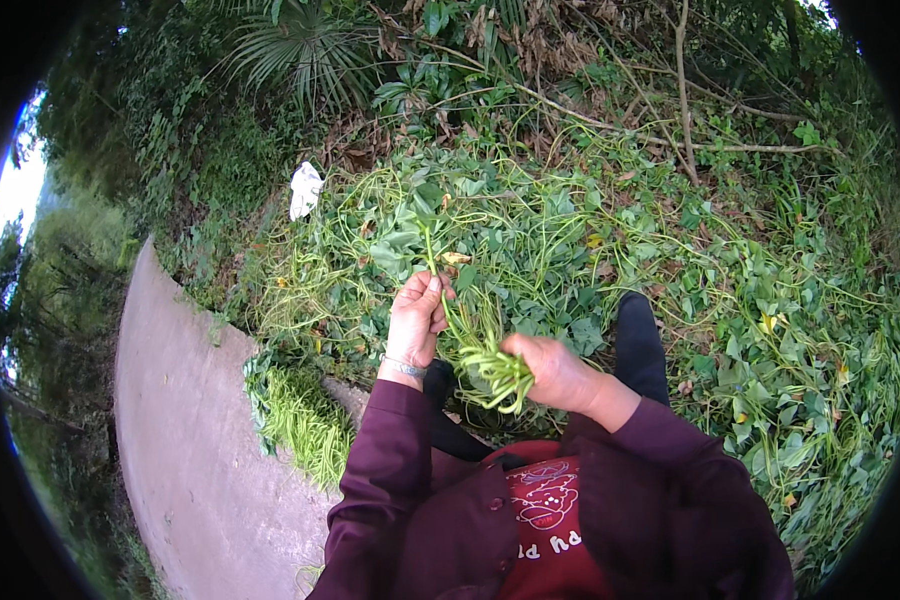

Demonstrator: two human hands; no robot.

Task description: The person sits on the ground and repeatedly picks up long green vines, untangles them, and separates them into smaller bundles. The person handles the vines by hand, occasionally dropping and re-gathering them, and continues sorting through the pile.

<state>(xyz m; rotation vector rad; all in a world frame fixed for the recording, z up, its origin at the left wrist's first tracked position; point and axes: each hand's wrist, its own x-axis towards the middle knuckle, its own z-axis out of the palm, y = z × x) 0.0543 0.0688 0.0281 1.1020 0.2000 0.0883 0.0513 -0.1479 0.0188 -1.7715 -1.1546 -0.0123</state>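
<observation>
My left hand (420, 311), with a metal bracelet at the wrist, pinches a leafy green stem (429, 244) between thumb and fingers. The leaves of this stem point away from me, over the vines. My right hand (555, 371) is closed around a bunch of green stems (495, 371), their cut or broken ends spread towards my lap. The lower end of the pinched stem reaches down to this bunch. A pile of similar stems (307, 424) lies at the path's edge, left of my legs.
Tangled leafy vines (540, 232) cover the ground ahead and to the right. A white bag or cloth (305, 191) lies at their far left. A paved path (202, 420) curves along the left. Bare branches (686, 90) and a fan palm (304, 56) stand at the back.
</observation>
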